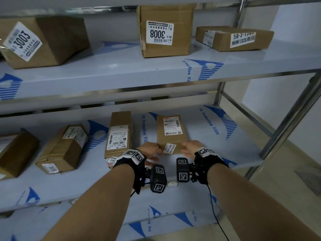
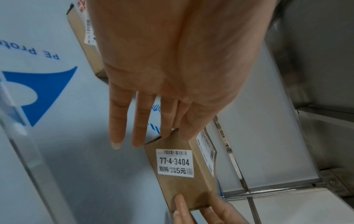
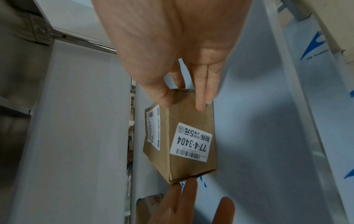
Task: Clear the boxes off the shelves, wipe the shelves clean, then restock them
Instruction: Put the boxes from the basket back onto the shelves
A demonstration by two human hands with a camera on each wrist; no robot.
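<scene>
Both hands meet at the near end of one small brown box (image 1: pixel 171 134) on the lower shelf (image 1: pixel 225 153). The left hand (image 1: pixel 150 150) touches the left corner of this end with the thumb and the index finger, while its other fingers are stretched straight and free above the shelf; the fingers are not curled, so the hand looks flat and relaxed more than gripping. The right hand (image 1: pixel 190 147) is at the right corner, with the thumb on the side and two straight fingers laid on the end face, also without a real curl. The box lies flat on the shelf and carries a white sticker (image 1: pixel 169 149) with the number 77-4-3404 on its near end, and a bigger shipping label on top. Just to its left lies a long narrow box (image 1: pixel 119 134), further left a taped box (image 1: pixel 64 148), and at the left edge one more box (image 1: pixel 15 153). The upper shelf (image 1: pixel 121 73) holds three boxes: a big one marked 3003 (image 1: pixel 45 40), a standing one marked 3008 (image 1: pixel 165 30) and a flat one (image 1: pixel 234 38) at the right. Both shelves are covered with pale film with blue logos and the words PE Protective Film. The metal posts (image 1: pixel 291 119) of the rack are shiny, and behind it the wall (image 1: pixel 295 32) is white.
</scene>
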